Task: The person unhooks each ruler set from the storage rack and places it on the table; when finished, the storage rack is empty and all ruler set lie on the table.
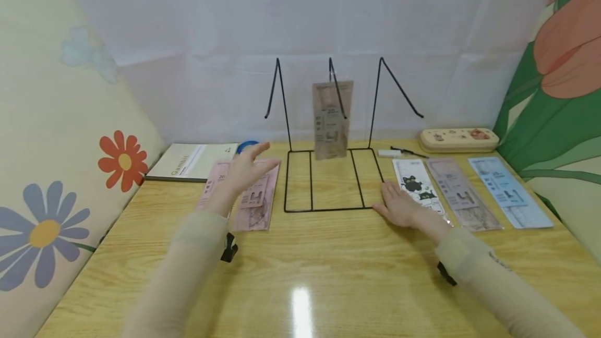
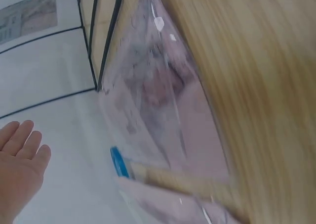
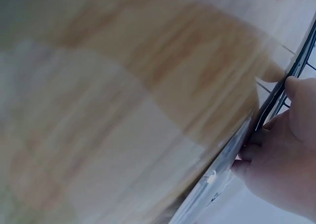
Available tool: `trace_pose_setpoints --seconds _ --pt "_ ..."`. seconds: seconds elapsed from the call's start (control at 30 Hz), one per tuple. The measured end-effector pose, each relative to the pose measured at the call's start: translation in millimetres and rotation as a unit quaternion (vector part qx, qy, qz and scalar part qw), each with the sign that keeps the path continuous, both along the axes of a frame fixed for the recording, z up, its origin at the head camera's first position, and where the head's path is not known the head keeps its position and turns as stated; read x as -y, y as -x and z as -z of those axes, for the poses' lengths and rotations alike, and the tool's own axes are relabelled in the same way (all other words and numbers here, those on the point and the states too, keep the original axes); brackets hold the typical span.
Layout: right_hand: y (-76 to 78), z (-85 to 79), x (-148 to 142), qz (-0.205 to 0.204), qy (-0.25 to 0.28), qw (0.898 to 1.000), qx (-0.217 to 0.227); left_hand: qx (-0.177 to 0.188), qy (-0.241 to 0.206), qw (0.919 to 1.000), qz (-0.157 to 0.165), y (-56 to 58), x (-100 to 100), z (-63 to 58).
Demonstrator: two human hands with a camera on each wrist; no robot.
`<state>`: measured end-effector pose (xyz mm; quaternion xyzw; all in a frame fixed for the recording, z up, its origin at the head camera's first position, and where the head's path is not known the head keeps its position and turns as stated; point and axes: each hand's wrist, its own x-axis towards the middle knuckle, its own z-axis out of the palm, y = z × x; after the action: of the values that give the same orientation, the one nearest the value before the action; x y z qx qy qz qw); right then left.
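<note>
A black wire rack [image 1: 335,209] with several upward hooks stands on the table. From its middle hook hangs a flat brownish-pink packet [image 1: 331,132] marked 20. My right hand [image 1: 399,205] holds the rack's front right corner; in the right wrist view the thumb and curled fingers of this hand [image 3: 284,150] are at the black wire. My left hand [image 1: 246,171] is raised with its fingers extended and nothing in them, above pink packets [image 1: 255,218] left of the rack. In the left wrist view the left hand [image 2: 22,159] shows its fingers loosely spread.
Right of the rack lie a white packet with black cats [image 1: 415,184], a mauve packet [image 1: 462,194] and a blue packet [image 1: 512,192]. Behind them are a cream case [image 1: 459,141] and a white-and-black pen-like item [image 1: 389,153]. A notebook [image 1: 192,160] and a blue round object [image 1: 247,146] sit at back left.
</note>
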<state>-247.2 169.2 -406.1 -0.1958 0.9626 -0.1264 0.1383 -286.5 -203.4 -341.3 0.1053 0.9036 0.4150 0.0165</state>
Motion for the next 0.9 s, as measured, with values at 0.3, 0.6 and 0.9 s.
trace_pose_setpoints --seconds 0.3,0.6,0.9 --pt "0.6 0.7 -1.2 -0.002 0.002 1.000 0.001 0.007 -0.042 0.9989 0.017 15.1 -44.0 9.8" --pt "0.7 1.3 -1.4 -0.003 0.006 1.000 -0.010 -0.005 -0.060 0.9982 0.009 30.4 -68.6 19.2" --pt "-1.4 -1.2 0.4 -0.001 0.016 1.000 -0.009 0.009 -0.090 0.9959 -0.005 41.1 -97.8 15.6"
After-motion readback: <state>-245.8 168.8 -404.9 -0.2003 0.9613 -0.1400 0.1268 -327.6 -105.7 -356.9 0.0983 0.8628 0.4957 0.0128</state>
